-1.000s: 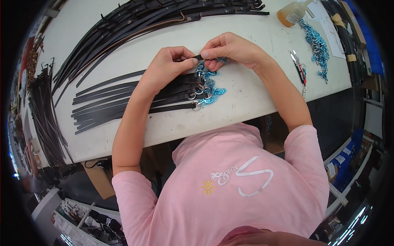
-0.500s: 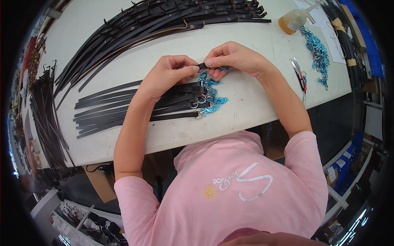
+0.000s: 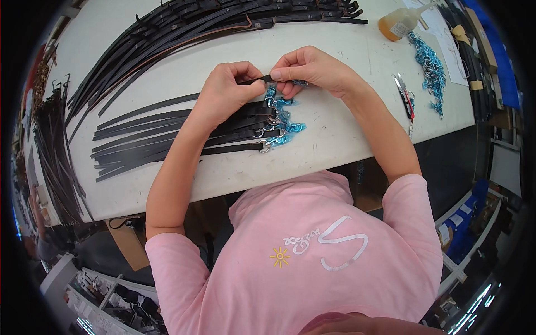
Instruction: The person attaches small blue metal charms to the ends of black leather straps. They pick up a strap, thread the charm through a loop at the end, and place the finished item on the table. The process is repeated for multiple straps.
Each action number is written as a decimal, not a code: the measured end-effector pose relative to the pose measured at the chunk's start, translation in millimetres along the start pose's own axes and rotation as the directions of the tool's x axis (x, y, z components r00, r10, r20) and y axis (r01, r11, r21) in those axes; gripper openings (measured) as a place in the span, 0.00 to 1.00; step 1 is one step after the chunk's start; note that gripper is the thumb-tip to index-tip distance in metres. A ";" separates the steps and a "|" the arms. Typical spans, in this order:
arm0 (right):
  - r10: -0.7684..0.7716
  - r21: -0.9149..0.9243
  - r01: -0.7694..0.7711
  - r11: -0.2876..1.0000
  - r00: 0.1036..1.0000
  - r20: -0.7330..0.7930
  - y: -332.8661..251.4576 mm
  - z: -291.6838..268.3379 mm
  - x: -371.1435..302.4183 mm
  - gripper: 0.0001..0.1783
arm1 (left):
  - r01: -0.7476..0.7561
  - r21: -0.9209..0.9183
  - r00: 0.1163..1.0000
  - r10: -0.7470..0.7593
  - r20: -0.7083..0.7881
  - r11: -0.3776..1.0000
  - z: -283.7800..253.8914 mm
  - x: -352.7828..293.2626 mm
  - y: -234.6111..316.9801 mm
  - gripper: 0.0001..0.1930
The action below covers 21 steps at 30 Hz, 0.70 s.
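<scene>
A black strap (image 3: pixel 259 80) stretches between my two hands just above the table. My left hand (image 3: pixel 228 92) is closed around it, with thumb and fingers pinched together. At the strap's end my right hand (image 3: pixel 315 70) pinches it between thumb and fingers. A small metal clasp in blue wrapping (image 3: pixel 300 83) shows below the right fingers. Under and beside my hands lies a row of black straps (image 3: pixel 145 146), their right ends fitted with silver rings and blue-wrapped metal clasps (image 3: pixel 283 124). The tips of several fingers are hidden.
Along the table's far side lies a large pile of black straps (image 3: pixel 184 36). Another bundle (image 3: pixel 58 151) hangs over the left edge. To the right are red-handled snips (image 3: pixel 403 97), a heap of blue-wrapped clasps (image 3: pixel 430 70) and a bottle of amber liquid (image 3: pixel 397 25).
My left thumb has bent in against the strap, and more of the strap shows between my hands. The whole view has shifted slightly.
</scene>
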State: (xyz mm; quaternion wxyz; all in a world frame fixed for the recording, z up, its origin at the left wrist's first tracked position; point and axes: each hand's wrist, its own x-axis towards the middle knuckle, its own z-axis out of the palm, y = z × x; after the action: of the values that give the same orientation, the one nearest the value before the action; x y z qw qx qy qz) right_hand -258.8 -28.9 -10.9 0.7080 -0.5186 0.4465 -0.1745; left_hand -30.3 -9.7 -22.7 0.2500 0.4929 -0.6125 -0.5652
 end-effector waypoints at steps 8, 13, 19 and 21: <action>-0.005 0.034 0.005 0.999 1.000 -0.008 -1.4 -4.5 -0.4 0.14 | -0.274 0.182 0.955 0.290 -0.063 0.944 -3.0 -13.2 1.4 0.14; -0.008 0.036 0.008 0.999 1.000 -0.017 0.1 -8.7 0.6 0.14 | -0.279 0.380 0.930 0.346 -0.120 0.882 3.8 -14.8 3.6 0.12; -0.006 0.021 0.006 1.000 1.000 -0.026 -1.0 -8.3 0.2 0.14 | -0.291 0.313 0.923 0.352 -0.159 0.904 5.9 -12.4 -2.4 0.09; -0.004 0.010 0.004 1.000 1.000 -0.030 0.3 -8.5 0.3 0.14 | -0.269 0.312 0.930 0.329 -0.161 0.911 6.4 -12.1 -3.7 0.09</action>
State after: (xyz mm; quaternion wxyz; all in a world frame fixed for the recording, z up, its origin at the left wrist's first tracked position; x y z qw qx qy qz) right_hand -265.6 -33.9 -11.9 0.7034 -0.5135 0.4550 -0.1858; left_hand -29.9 4.5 -24.7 0.3238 0.4805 -0.7258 -0.3707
